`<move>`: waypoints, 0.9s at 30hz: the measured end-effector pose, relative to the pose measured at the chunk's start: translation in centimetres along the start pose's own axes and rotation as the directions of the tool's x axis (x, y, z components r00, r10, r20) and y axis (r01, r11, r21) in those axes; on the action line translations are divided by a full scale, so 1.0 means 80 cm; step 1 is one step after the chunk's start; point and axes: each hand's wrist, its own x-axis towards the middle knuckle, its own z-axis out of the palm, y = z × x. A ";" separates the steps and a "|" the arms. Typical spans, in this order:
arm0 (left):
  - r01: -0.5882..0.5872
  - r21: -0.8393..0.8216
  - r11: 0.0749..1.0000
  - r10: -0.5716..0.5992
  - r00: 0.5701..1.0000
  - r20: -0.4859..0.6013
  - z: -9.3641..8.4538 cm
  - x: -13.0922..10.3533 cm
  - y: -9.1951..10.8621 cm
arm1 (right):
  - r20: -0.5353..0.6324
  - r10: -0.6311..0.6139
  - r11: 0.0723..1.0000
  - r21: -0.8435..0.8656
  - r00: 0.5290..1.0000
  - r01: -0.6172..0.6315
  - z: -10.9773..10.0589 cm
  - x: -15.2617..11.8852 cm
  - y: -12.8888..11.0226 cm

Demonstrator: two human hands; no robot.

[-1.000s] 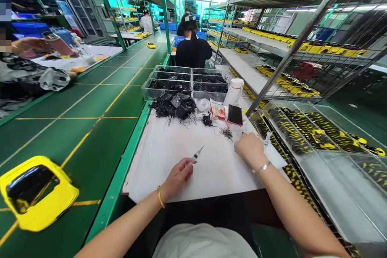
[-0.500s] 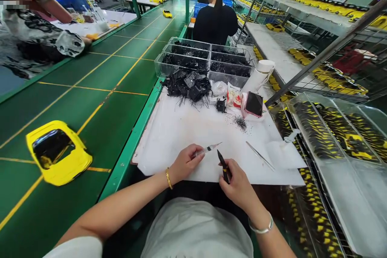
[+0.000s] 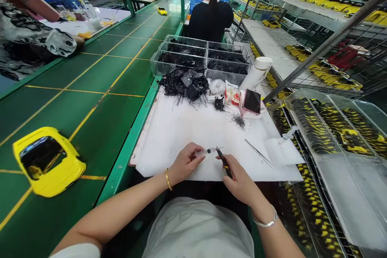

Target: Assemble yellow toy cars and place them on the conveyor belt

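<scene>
Item: bench station, white work sheet as landmark.

Left hand: at the near edge of the sheet, fingers closed round a small clear syringe, needle end pointing toward the other hand.

Right hand: just off the near edge of the sheet, fingers pinched on a slim black tool, its tip meeting the syringe's needle end; whether they touch is hard to tell at this size.

Step in hand, as judged: the tool tip is being brought to the syringe tip, perhaps to clear or load it. The next move would call for a steady syringe and fine aim with the tool tip.

Also on the sheet: metal tweezers right of the hands; scatter of tiny black specks toward the far side; heap of black wired parts at the far left; phone at the far right.

Left of the sheet: green conveyor carrying a yellow toy car body.
</scene>
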 end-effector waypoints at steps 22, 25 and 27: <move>0.468 -0.311 0.827 -0.225 0.783 0.580 -0.003 -0.007 0.024 | 0.134 0.005 0.997 0.070 0.991 -0.014 -0.002 -0.025 -0.009; 0.091 -0.049 0.995 -0.073 0.953 0.294 -0.005 -0.008 0.028 | 0.116 0.071 0.997 0.035 0.991 -0.075 -0.003 -0.026 -0.011; -0.040 0.109 0.993 0.022 0.987 0.160 -0.007 -0.009 0.032 | 0.106 0.089 0.995 0.036 0.990 -0.093 -0.004 -0.025 -0.012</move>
